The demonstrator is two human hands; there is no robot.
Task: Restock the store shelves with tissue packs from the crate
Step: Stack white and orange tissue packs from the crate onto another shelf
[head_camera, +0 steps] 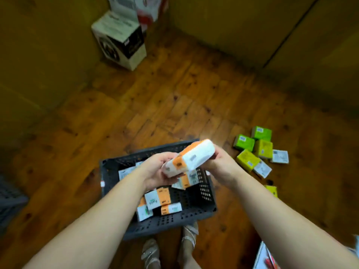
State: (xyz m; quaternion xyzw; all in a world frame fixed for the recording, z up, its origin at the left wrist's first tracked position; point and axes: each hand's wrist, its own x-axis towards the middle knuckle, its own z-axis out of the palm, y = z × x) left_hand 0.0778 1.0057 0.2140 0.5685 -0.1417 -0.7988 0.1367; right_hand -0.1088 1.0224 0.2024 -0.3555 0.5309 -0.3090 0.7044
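A person stands over a dark grey crate [155, 227] on a wooden floor [165, 105], both hands raised above its far rim. They hold one orange-and-white tissue pack [194, 157] tilted between them. The left hand [155, 171] grips the lower end, its fingers [174, 175] curled underneath. The right hand [218, 162] wraps around the upper end. The crate's near rim sits just ahead of two sandalled feet [150, 251]. Beyond its far rim the floor lies open up to tall brown panels [242, 26] at the left, back and right. A black-and-white box [120, 39] stands in the far left corner, and a red-and-white box [149, 10] is behind it. Inside the crate, about six more orange-and-white packs [158, 198] lie loose, some hidden by the arms. To the right of the crate and apart from it, six green and yellow packs [247, 159] lie clustered on the floor. A seventh pack [271, 190] lies nearer the right forearm. The corner of a second grey crate [9, 199] cuts in at the left edge. A red-and-white object [265, 258], too cropped to identify, shows at the bottom right.
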